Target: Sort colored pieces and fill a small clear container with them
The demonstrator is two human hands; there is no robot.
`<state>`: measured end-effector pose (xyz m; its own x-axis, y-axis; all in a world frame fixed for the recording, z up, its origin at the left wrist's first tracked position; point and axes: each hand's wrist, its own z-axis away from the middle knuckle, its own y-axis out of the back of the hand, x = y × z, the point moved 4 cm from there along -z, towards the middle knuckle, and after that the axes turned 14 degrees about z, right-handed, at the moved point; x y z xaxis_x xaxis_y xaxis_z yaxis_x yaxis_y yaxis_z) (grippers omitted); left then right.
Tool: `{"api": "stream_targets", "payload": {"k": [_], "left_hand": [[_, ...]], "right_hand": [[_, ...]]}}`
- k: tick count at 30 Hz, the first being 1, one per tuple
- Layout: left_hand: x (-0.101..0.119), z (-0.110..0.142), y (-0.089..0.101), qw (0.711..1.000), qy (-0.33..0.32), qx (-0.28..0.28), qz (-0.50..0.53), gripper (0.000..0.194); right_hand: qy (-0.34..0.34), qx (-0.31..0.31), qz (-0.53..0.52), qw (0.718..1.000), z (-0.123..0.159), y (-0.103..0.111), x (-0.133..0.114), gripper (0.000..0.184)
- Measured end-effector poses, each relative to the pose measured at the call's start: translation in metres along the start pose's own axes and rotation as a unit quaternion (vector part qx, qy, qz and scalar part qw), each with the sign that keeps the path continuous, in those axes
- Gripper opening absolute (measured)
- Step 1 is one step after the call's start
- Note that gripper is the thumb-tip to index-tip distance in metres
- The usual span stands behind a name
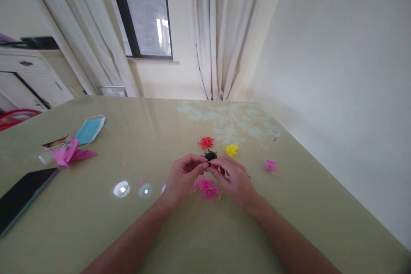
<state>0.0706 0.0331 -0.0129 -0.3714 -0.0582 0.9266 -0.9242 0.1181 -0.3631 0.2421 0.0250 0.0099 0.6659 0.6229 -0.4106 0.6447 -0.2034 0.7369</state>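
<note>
My left hand (183,177) and my right hand (236,180) meet fingertip to fingertip over the middle of the table. Both are closed in a pinch on something small and dark, too small to make out. Just behind the fingertips lies a pile of short black strands (210,154), partly covered by the fingers. Beneath and nearer to me is a pile of pink strands (208,188), between the two wrists. Farther back sit a pile of red strands (206,142) and, to its right, a pile of yellow strands (231,150).
On the glossy table (154,239), a pink coil (270,165) lies to the right. At left are a pink folded-paper shape (71,153), a blue face mask (90,131) and a dark phone or tablet (24,195). A wall (346,77) borders the table's right side.
</note>
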Motion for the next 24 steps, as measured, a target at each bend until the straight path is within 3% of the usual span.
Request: {"api": "stream_targets", "payload": {"k": [12,24], "left_hand": [[-0.0037,-0.0012,-0.001,0.999,0.017,-0.035,0.019,0.027],[0.0018,-0.0024,-0.0008,1.0,0.015,-0.014,-0.022,0.026]], "right_hand": [[-0.056,0.005,-0.026,0.998,-0.0017,0.0067,0.0037,0.019],[-0.056,0.01,-0.044,0.997,-0.0023,0.0089,0.0017,0.025]]}}
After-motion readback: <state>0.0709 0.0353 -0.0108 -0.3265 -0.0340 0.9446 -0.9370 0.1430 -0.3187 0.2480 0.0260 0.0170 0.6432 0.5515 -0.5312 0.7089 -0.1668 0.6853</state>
